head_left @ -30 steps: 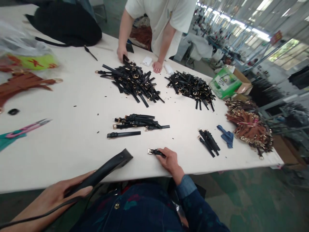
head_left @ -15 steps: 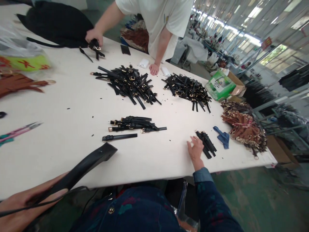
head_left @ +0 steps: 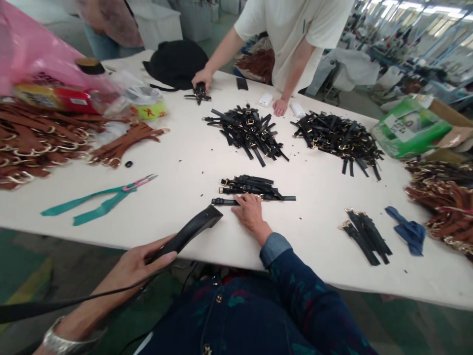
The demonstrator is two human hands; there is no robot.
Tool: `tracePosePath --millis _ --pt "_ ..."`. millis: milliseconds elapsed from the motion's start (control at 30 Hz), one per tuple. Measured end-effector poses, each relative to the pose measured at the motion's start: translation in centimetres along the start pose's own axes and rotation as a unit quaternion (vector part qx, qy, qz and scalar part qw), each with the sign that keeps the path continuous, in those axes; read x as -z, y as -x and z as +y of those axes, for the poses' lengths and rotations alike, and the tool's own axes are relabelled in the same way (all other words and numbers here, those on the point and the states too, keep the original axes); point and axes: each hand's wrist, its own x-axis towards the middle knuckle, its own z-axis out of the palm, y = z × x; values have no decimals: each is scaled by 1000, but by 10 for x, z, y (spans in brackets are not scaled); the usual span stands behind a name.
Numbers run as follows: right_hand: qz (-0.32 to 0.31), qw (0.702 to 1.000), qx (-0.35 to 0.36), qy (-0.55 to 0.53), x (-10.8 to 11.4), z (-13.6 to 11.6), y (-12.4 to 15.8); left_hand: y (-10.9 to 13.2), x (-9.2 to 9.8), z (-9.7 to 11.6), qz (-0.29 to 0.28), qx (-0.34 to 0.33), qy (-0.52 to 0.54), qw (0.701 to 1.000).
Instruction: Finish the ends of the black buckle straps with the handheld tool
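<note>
My left hand [head_left: 135, 268] is wrapped around a black corded hand tool [head_left: 190, 229], held over the table's front edge with its flat, angled head pointing up and right. My right hand [head_left: 252, 214] reaches over the middle of the table, its fingers closed on a black buckle strap [head_left: 222, 201]. The buckle end of that strap shows left of the fingers; they cover its other part. Right behind it lies a small stack of black buckle straps [head_left: 251, 183]. Farther right, several more straps [head_left: 365, 235] lie side by side.
Two heaps of black straps [head_left: 247, 130] [head_left: 340, 135] lie farther back. Pink-handled snips [head_left: 135, 185] with teal cloth strips and brown straps [head_left: 33, 138] are on the left. A blue cloth [head_left: 408, 231] and green box [head_left: 410, 125] stand right. A co-worker's hand [head_left: 202, 80] holds black straps opposite.
My right hand has moved left from the straps on the right to the single strap in the middle. The left hand has brought the tool nearer. The view has swung left.
</note>
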Motion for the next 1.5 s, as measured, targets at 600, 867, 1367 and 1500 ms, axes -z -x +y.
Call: tracePosePath --millis 600,867,1367,1500 --pt "26 998 -19 -56 18 14 113 3 -11 31 -76 -22 63 995" --pt "26 995 -29 -95 -5 -2 84 -6 -13 13 -44 -15 37 998" --pt "54 997 -52 -26 -1 -24 81 3 -14 3 -45 -24 37 998" --pt "73 995 -58 -24 -6 -25 80 3 -15 1 -39 -23 24 999"
